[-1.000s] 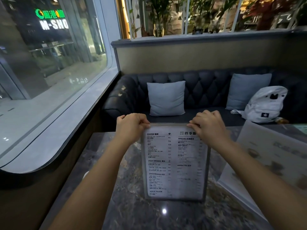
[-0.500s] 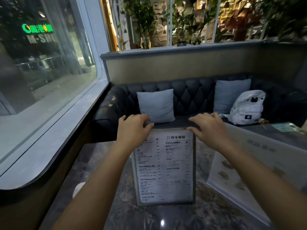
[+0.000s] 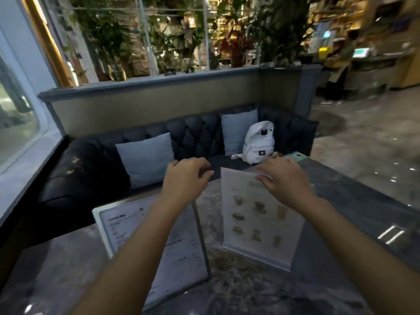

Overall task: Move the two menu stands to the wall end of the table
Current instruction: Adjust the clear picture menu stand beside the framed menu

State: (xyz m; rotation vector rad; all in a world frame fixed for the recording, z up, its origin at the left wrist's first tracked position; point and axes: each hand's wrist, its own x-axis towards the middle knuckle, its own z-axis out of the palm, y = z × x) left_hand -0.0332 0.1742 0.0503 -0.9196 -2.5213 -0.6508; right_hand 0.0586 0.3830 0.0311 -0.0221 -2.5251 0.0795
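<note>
Two menu stands sit on the dark marbled stone bench (image 3: 250, 289), both upright w/ a slight lean. Left one: a grey-framed text menu stand (image 3: 181, 253), white sheet w/ printed lines too blurred to read, standing toward the window side of the bench; the left forearm crosses in front of most of it. Right one: a clear acrylic picture menu stand (image 3: 256, 217), pale sheet w/ rows of small drink & food photos, on a clear base strip at the bottom. It stands just beside the framed one, a narrow gap of bench between them.

Left hand (image 3: 185, 180) hangs above the framed stand's top edge, fingers curled loosely, not touching it, nothing in it. Right hand (image 3: 284, 180) is at the acrylic stand's top right corner, fingers spread & reaching over the edge; cannot tell if it's actually gripping, too much blur.

Behind the bench: a dark tufted leather sofa (image 3: 195, 137) w/ two pale blue square cushions (image 3: 145, 160) & a small white backpack (image 3: 259, 142). Big window at left.
</note>
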